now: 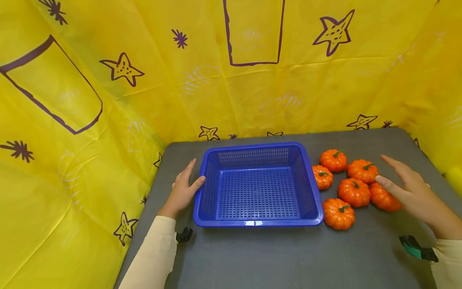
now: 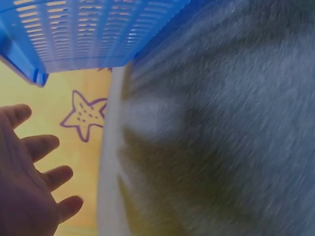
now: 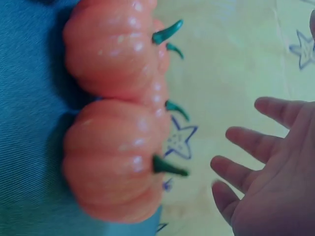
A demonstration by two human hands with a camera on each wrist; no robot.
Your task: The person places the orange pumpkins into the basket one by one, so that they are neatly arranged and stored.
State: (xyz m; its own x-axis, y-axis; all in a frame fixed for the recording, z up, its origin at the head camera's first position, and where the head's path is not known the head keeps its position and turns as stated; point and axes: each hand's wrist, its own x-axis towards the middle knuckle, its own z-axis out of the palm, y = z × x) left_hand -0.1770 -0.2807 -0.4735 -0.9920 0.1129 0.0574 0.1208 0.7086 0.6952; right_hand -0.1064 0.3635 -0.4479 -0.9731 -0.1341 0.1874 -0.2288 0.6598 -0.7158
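Observation:
A blue plastic basket (image 1: 258, 222) with slotted walls stands on the grey table, and nothing lies in it. At its left side is my left hand (image 1: 182, 190), fingers extended; the thumb tip overlaps the rim in the head view, though I cannot tell whether it touches. The left wrist view has the fingers (image 2: 42, 147) apart from the basket wall (image 2: 83, 34). Several small orange pumpkins (image 1: 353, 192) with green stems cluster to the basket's right. My right hand (image 1: 415, 192) hovers by the rightmost pumpkin (image 1: 384, 197), fingers spread and holding nothing. Two pumpkins (image 3: 115, 162) show large in the right wrist view.
Yellow cloth (image 1: 245, 92) with purple starfish drawings hangs behind and beside the grey table (image 1: 252, 257). A dark strap (image 1: 184, 235) is at the left wrist, and a black and green one (image 1: 415, 249) at the right.

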